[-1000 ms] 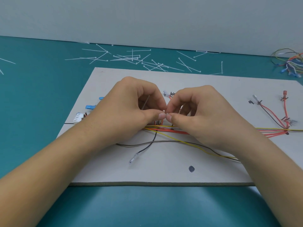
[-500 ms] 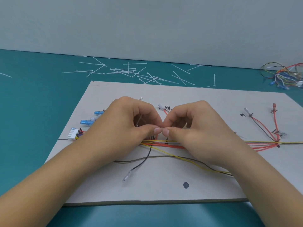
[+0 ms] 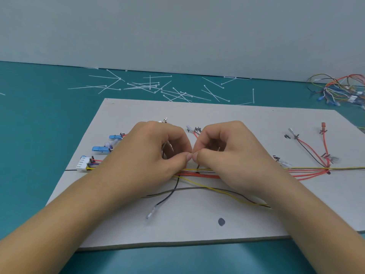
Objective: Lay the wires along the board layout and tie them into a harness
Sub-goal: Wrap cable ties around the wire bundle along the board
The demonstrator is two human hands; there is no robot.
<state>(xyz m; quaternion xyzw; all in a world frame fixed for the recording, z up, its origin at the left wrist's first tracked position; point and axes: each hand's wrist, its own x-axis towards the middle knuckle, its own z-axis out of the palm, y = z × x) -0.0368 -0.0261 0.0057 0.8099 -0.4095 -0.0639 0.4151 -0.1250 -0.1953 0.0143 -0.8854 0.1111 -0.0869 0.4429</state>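
We find the board (image 3: 197,230) lying flat on the desk (image 3: 39,135), close to its near edge; the wires (image 3: 199,175) run across the board's middle, from a white connector (image 3: 84,164) toward the desk's left edge to a red branch (image 3: 312,149) toward the right edge. The left hand (image 3: 158,153) and right hand (image 3: 227,155) meet directly above the bundle; each grip is narrow, thumb tip pressed to forefinger tip, and the two pinches touch one another. What they hold is largely hidden; a pale sliver inside the right hand's curl we judge to be a cable tie (image 3: 218,149), held at both ends; we cannot confirm that it passes round the wires.

We judge the step in hand to be the closing of a tie on the middle of the run. Risks noted: a black wire (image 3: 169,196) and a yellow wire (image 3: 217,191) sag out of the bundle toward the near edge; a tie cinched now would likely leave them outside the harness; a tie tightened off the marked route would fix the bundle in the wrong line; the thin tail could slip from so fine a pinch; the right forearm crosses the slack wires and could drag them. Loose ties (image 3: 150,86) lie scattered toward the far edge; spare wires (image 3: 339,89) sit at the far right corner.
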